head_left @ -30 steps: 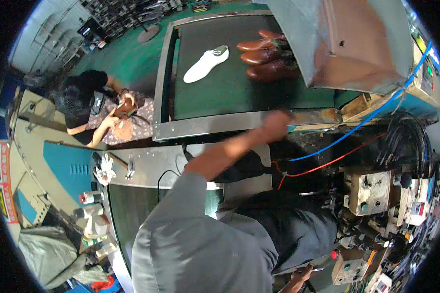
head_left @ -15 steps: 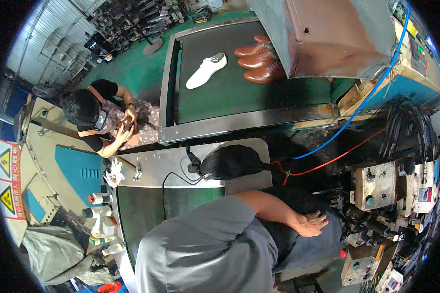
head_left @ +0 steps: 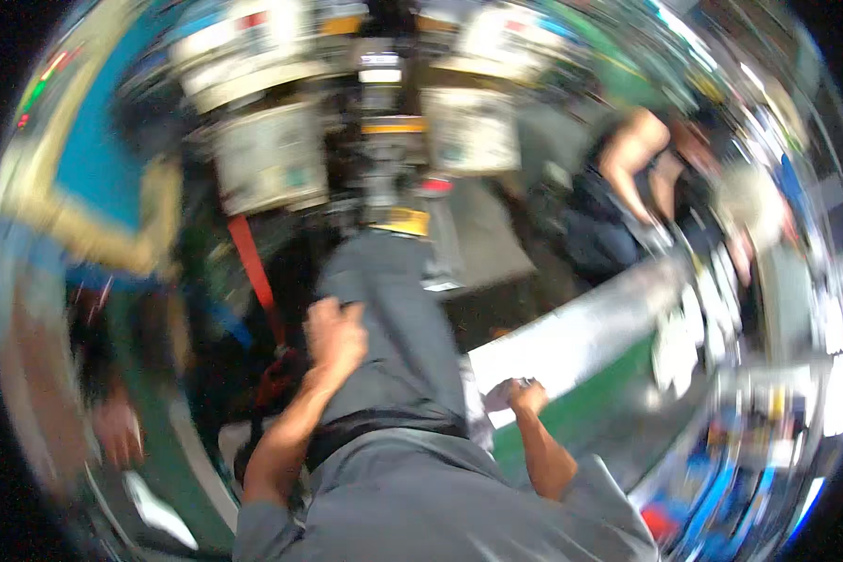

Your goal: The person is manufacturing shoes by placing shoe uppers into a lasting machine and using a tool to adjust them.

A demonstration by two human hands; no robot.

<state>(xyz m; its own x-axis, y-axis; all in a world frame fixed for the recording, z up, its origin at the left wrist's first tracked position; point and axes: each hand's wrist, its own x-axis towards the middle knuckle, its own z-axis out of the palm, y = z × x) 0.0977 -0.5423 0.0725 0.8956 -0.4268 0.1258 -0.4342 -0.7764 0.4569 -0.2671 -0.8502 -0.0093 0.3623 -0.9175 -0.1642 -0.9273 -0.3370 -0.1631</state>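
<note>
The whole view is smeared by motion. My left hand (head_left: 335, 335) is over my left thigh, on or just above the dark trouser leg (head_left: 393, 318); its fingers are too blurred to tell whether they are apart or curled. To the right, my right hand (head_left: 528, 397) is closed beside a metal ledge (head_left: 581, 323) and the green belt (head_left: 581, 386). A small greyish thing (head_left: 501, 393) shows at its fingers, too smeared to name. A pale cloth-like patch (head_left: 478, 407) lies between that hand and my leg.
Pale machine boxes (head_left: 272, 155) stand ahead, with a red strap-like line (head_left: 251, 267) below. Another person (head_left: 632, 164) bends at the right, near white cloths (head_left: 676, 347). A white shoe (head_left: 159, 510) and blurred brown shoes (head_left: 117, 426) are at the lower left.
My view has swung to the right, so the machine boxes now stand ahead and the shoes lie at the lower left. Both my hands now show; another person appears at the right.
</note>
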